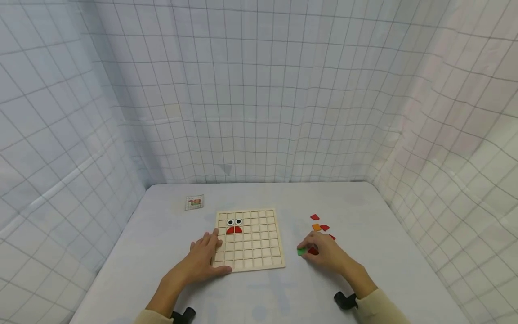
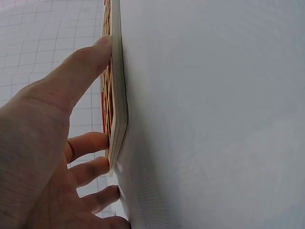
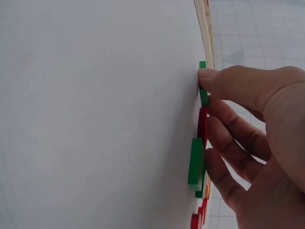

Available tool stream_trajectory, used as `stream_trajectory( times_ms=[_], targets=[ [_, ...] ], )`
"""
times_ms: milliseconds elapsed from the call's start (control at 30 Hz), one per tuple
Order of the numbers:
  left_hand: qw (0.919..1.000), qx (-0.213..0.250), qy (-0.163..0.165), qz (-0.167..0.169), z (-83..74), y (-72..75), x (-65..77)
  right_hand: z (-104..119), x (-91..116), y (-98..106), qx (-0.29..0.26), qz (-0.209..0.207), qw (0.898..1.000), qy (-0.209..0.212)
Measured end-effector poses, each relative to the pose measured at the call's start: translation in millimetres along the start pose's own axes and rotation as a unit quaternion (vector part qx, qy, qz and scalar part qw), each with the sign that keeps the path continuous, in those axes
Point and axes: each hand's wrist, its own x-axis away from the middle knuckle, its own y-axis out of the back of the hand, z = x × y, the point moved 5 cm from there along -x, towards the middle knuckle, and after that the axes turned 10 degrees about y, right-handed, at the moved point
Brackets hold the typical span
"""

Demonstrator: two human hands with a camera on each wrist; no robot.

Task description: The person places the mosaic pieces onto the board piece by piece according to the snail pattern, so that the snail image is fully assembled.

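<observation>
A pale wooden grid board (image 1: 259, 245) lies on the white table. Two eye tiles (image 1: 234, 222) sit in its upper left cells, with two red curved tiles (image 1: 234, 230) directly below. My left hand (image 1: 203, 257) rests at the board's lower left corner, thumb on the front edge and fingers spread along the left side. To the right of the board, my right hand (image 1: 325, 253) pinches a green tile (image 3: 203, 86) between thumb and index finger, low at the table. A dark red tile (image 1: 313, 250) lies beneath that hand, and another green tile (image 3: 196, 164) is close to its other fingers.
Beyond the right hand lie several loose pieces, among them an orange tile (image 1: 316, 227) and a red tile (image 1: 314, 217). A small picture card (image 1: 194, 202) lies at the back left. White grid-patterned curtains (image 1: 259, 112) surround the table.
</observation>
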Motion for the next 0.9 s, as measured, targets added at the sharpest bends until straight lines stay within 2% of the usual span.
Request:
stream_trajectory(
  times_ms=[567, 900],
  targets=[
    [1.0000, -0.003, 0.005, -0.001, -2.1, 0.2, -0.1, 0.7, 0.4, 1.6, -0.011, 0.000, 1.000, 0.001],
    [1.0000, -0.009, 0.004, 0.001, -2.3, 1.8, -0.2, 8.6, -3.6, 3.3, 0.000, -0.020, 0.999, 0.032]
  ],
)
